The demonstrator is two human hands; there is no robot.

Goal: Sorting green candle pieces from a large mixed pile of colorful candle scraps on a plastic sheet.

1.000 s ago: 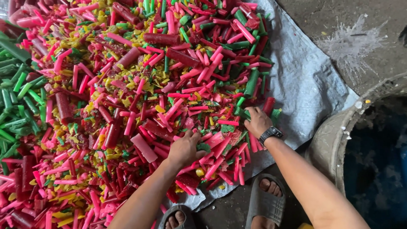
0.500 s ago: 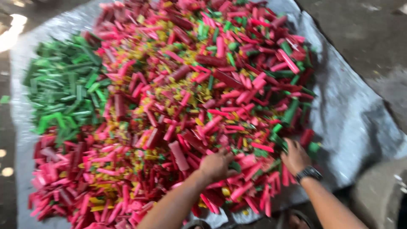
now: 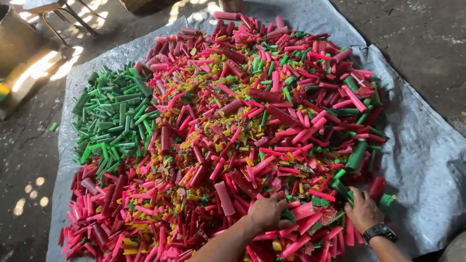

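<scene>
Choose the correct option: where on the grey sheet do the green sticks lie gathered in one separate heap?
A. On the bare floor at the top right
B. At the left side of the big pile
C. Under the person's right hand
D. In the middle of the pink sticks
B: the heap of green sticks lies at the left edge of the mixed pink and red pile on the grey sheet, far from both hands.

The left hand's (image 3: pixel 266 211) fingertips are buried among the sticks (image 3: pixel 233 145), so its grip cannot be read, both forearms leave the bottom edge (the right hand (image 3: pixel 361 211) wears a watch (image 3: pixel 380 231)), and the tarp (image 3: pixel 422 160) runs off right.
</scene>
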